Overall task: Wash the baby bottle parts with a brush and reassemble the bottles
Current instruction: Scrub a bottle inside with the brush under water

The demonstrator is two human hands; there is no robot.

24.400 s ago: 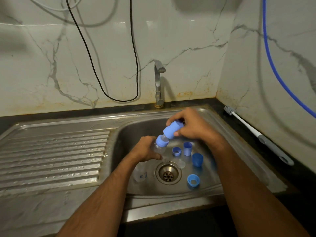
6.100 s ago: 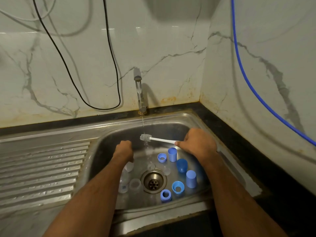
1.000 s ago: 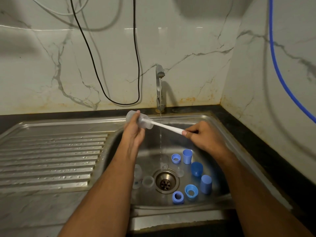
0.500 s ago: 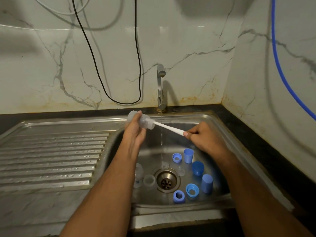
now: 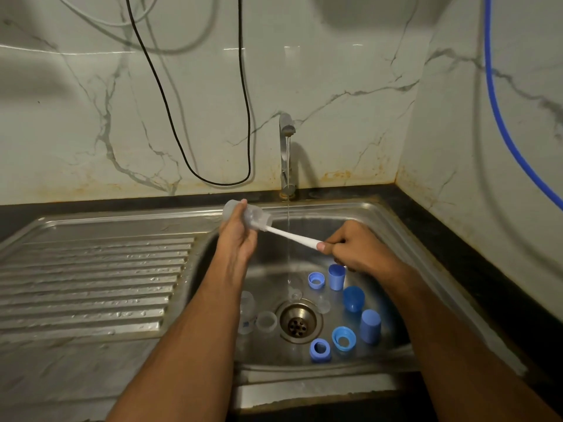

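My left hand (image 5: 239, 236) grips a clear baby bottle (image 5: 256, 216), held on its side above the sink's left rim. My right hand (image 5: 359, 249) holds the white brush (image 5: 294, 236) by its handle; the brush head is inside the bottle. In the basin lie several blue parts: a ring (image 5: 316, 280), an upright cap (image 5: 336, 277), a cup (image 5: 353, 297), another cap (image 5: 370, 326), a collar (image 5: 343, 338) and a second ring (image 5: 320, 350). Another clear bottle (image 5: 246, 312) and a clear ring (image 5: 266, 321) lie left of the drain (image 5: 298, 322).
The tap (image 5: 286, 153) runs a thin stream of water into the steel sink (image 5: 380, 226). A ribbed draining board (image 5: 91, 284) lies to the left. A black cable (image 5: 213, 178) and a blue hose (image 5: 499, 117) hang on the marble walls. Dark counter runs along the right.
Over the last second both hands have stayed nearly in place, with the brush working inside the bottle. Earlier the brush was rinsed under the tap and my left hand reached into the basin.
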